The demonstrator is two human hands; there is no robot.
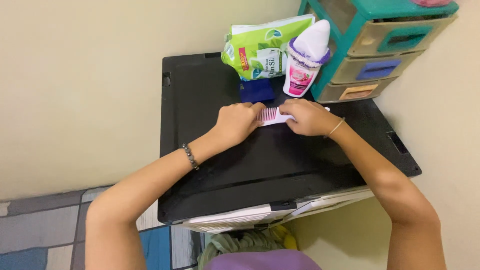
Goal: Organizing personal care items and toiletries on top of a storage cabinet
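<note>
Two hands are laid on a pink comb [270, 116] in the middle of a black lid [280, 165]. The comb is lying flat on the lid, with its teeth pointing away from the person. The left hand [239, 121] is curled over the left end of the comb, and its fingers are pressed down on the teeth. The right hand [306, 116] is closed over the right end of the comb, so most of that end is hidden. Only the middle of the comb can be seen between the two hands. A dark bead bracelet [189, 156] is worn on the left wrist, and a thin gold bracelet [336, 127] is worn on the right wrist.

Just behind the comb, a small dark blue square thing [257, 91] is lying on the lid. Behind that, a green and white soft pack [257, 47] is stood at the back of the lid. A white bottle [305, 60] with a pink label and a purple ring is stood just right of the pack, close behind the right hand. A small teal drawer set [385, 45] is placed at the back right corner of the lid, next to the bottle. Three drawers can be seen in it, with a teal, a blue and an orange handle.

The lid is set on a white box [240, 218]. A floor [45, 230] with grey and blue squares can be seen to the left of the lid.
</note>
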